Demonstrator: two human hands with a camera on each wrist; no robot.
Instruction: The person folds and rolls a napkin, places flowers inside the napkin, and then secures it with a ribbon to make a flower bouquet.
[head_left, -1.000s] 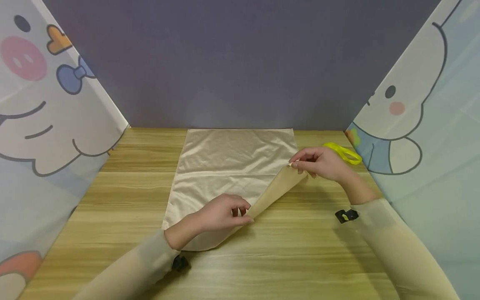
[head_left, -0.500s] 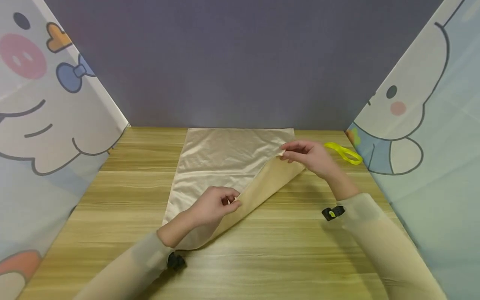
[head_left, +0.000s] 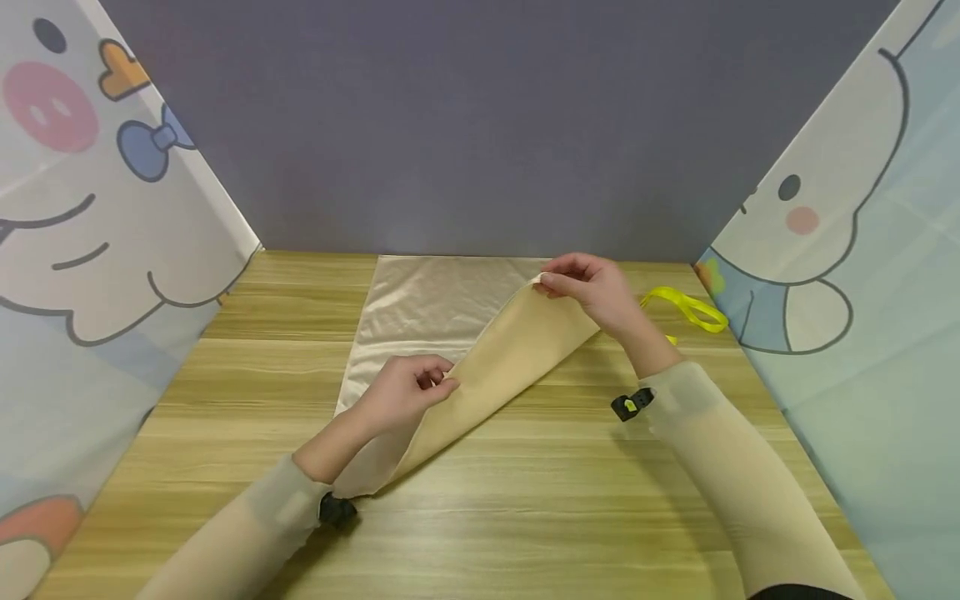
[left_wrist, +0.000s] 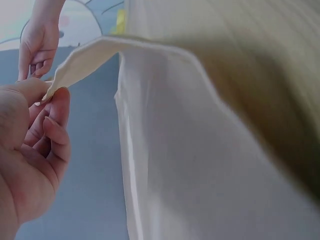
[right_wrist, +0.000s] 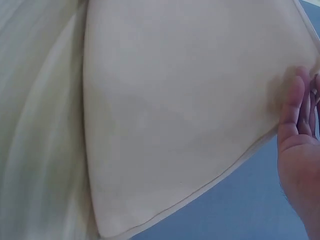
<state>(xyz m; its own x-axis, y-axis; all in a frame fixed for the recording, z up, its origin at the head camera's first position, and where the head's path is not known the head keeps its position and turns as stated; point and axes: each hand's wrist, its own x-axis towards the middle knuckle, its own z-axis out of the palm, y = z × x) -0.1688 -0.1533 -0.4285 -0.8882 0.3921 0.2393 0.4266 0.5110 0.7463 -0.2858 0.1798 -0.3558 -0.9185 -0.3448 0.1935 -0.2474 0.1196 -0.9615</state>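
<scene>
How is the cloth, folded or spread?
Partly folded: left hand and right hand hold the cloth turned back, its far part spread.

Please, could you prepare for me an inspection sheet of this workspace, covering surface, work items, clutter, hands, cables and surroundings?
Surface: wood-grain tabletop, partly covered by the cloth.
Work items: the cloth lies partly flat, shiny side up; its near-right part is raised and turned back, showing a duller underside.
Clutter: yellow band at the table's right side, partly hidden behind the right arm.
Left hand: pinches the cloth's edge.
Right hand: pinches the same edge, farther from the person.
Cables: nothing seen.
Surroundings: grey back panel; cartoon-printed sheets on the left and right.
</scene>
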